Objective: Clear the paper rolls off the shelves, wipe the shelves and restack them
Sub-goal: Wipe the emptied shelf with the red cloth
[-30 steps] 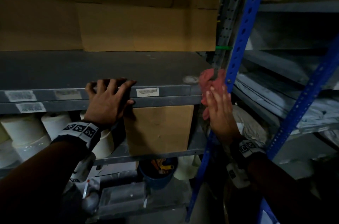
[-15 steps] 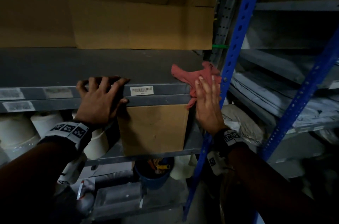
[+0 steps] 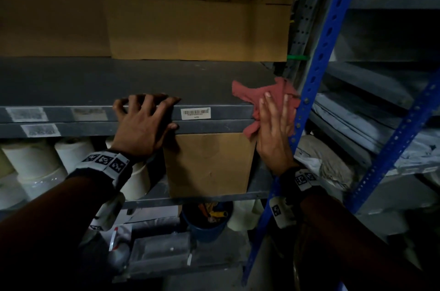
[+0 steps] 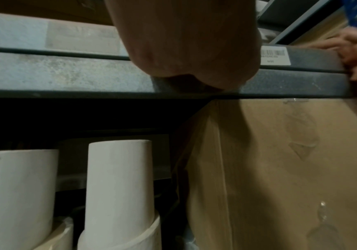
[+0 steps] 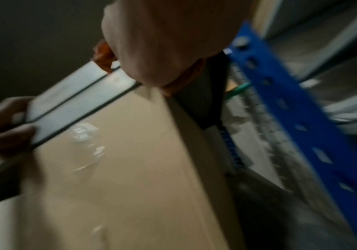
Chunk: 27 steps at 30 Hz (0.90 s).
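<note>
1. The left hand point(image 3: 142, 128) grips the front edge of the grey shelf point(image 3: 95, 81), fingers curled over its lip, thumb against the front face.
2. The right hand point(image 3: 276, 126) presses a red cloth point(image 3: 257, 95) with straight fingers onto the shelf's right front corner, beside the blue upright point(image 3: 319, 57).
3. Below that shelf, white paper rolls point(image 3: 33, 159) stand on the lower shelf at the left, next to a brown cardboard box point(image 3: 209, 164).
4. Farther back, large cardboard boxes point(image 3: 197, 28) sit along the rear of the grey shelf.
</note>
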Available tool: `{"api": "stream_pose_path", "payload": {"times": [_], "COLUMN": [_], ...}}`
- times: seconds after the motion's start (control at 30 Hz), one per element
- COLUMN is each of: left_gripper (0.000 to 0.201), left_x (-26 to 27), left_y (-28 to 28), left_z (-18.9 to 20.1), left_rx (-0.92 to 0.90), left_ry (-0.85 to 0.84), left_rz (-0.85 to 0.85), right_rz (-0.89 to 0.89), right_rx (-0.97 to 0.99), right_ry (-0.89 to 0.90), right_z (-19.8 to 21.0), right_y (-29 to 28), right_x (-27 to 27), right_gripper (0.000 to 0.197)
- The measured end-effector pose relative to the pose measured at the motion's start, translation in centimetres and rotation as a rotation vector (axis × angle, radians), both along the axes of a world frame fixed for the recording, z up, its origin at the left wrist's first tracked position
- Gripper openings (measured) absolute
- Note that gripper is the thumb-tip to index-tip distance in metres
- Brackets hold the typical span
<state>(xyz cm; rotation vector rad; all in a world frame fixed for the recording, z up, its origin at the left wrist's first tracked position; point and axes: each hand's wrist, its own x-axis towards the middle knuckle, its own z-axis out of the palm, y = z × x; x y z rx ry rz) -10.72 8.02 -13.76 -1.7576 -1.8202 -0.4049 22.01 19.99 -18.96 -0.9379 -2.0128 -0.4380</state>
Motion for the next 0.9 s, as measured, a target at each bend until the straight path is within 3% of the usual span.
{"api": "stream_pose_path", "payload": {"times": [0.13, 0.23, 0.37, 0.47, 0.53, 0.63, 0.8, 0.9], "left_gripper": [0.067, 0.07, 0.07, 0.071, 0.071, 0.07, 0.062, 0.063], "left_x": [0.0, -0.1, -0.1, -0.1, -0.2, -0.2, -0.3, -0.4], "left_y": [0.1, 0.0, -0.1, -0.1, 0.0, 0.1, 0.2, 0.2], "left_z": [-0.2, -0.1, 0.0, -0.1, -0.2, -0.4, -0.5, -0.5], "left_rx": [0.018, 0.011, 0.005, 0.002, 0.011, 0.03, 0.032, 0.02], "left_ry": [0.021, 0.027, 0.022, 0.021, 0.02, 0.029, 0.043, 0.032], "left_rz": [0.001, 0.01, 0.011, 0.009, 0.003, -0.002, 0.003, 0.005], "right_rz": [0.111, 0.108, 0.034, 0.0, -0.014, -0.026, 0.028, 0.003], "right_rx": [0.072, 0.108, 0.189, 0.211, 0.161, 0.103, 0.157, 0.164], "right_ry": [-0.274, -0.407, -0.517, -0.436, -0.353, -0.259, -0.443, -0.468], "right_z": [1.1, 2.3, 1.5, 0.5, 0.2, 0.8, 1.0, 1.1], "right_y": [-0.7, -2.9, -1.4, 0.9, 1.3, 0.0, -4.1, -4.6], "right_x": [-4.4, -8.5, -4.4, 2.0, 3.3, -0.6, -10.3, -9.9], "right_gripper": [0.086, 0.078, 0.09, 0.099, 0.098, 0.085, 0.077, 0.08]}}
